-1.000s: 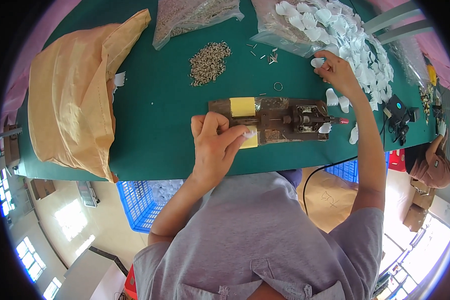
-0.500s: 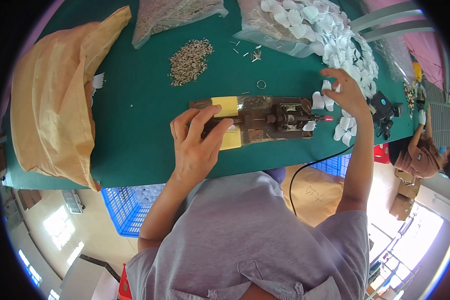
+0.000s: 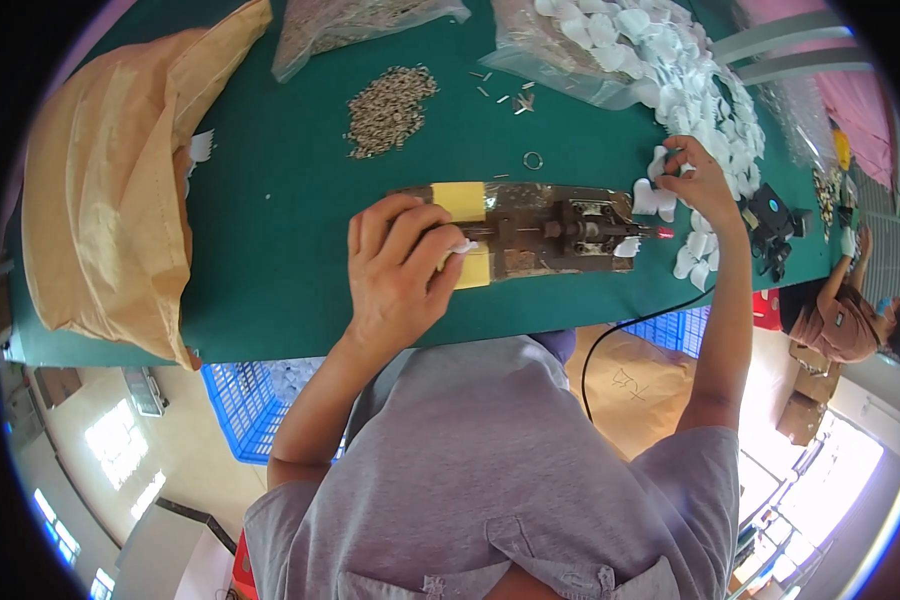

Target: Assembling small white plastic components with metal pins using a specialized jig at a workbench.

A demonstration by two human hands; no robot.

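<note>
My left hand (image 3: 402, 255) is closed at the left end of a brown metal jig (image 3: 530, 262), over its yellow patch. A small white plastic piece (image 3: 465, 247) shows between thumb and forefinger; the curled fingers hide the rest of it. To the right of the jig, my right hand (image 3: 702, 182) is bent with thumb and fingertips around a white petal-shaped piece (image 3: 658, 162). More white pieces (image 3: 646, 197) lie just below those fingertips, and others (image 3: 696, 257) beside the jig's red-tipped lever (image 3: 664, 232). One white piece (image 3: 627, 247) sits at the jig's right end.
Small metal parts lie in a pile (image 3: 392, 108), with a metal ring (image 3: 533, 160) nearby. White pieces heap up (image 3: 705, 120) at back right beside a clear bag (image 3: 570, 70). A tan sack (image 3: 105, 200) stands left, a black device (image 3: 770, 215) right. Another person (image 3: 840, 315) works far right.
My left hand has curled and drawn back from the jig, with a white piece now showing in its grip. My right fingers have closed in around a white piece. The whole view has shifted slightly.
</note>
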